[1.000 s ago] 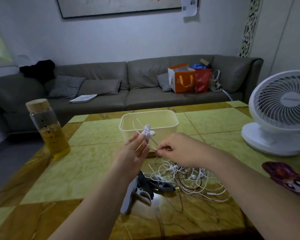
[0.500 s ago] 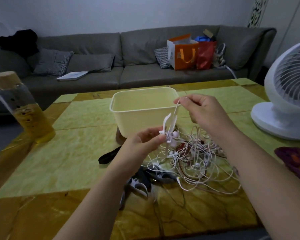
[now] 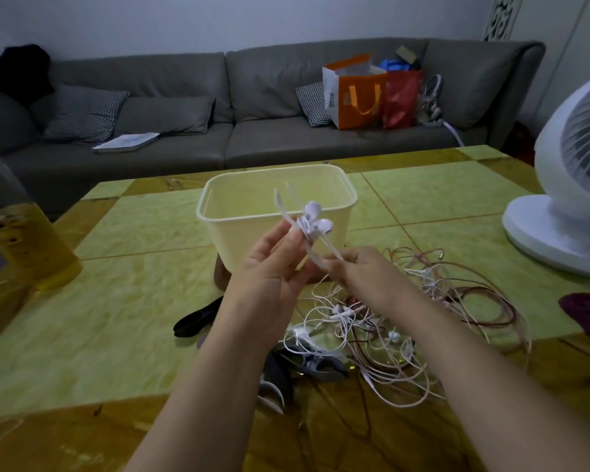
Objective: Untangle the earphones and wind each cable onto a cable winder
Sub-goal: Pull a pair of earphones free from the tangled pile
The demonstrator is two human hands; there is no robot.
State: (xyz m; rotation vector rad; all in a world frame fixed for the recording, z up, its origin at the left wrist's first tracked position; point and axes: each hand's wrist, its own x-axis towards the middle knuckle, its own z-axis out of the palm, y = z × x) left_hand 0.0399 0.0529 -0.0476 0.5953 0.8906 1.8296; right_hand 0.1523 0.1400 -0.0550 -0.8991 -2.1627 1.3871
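Lowered from the tub rim, the right hand is pinched on the white cable just below the earbuds, which are gripped by the left hand, that cable being slanted down-right towards the tangle

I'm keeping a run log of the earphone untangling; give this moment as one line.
left hand: holds white earbuds | right hand: pinches their cable | tangle: on table | winders: on table, not held
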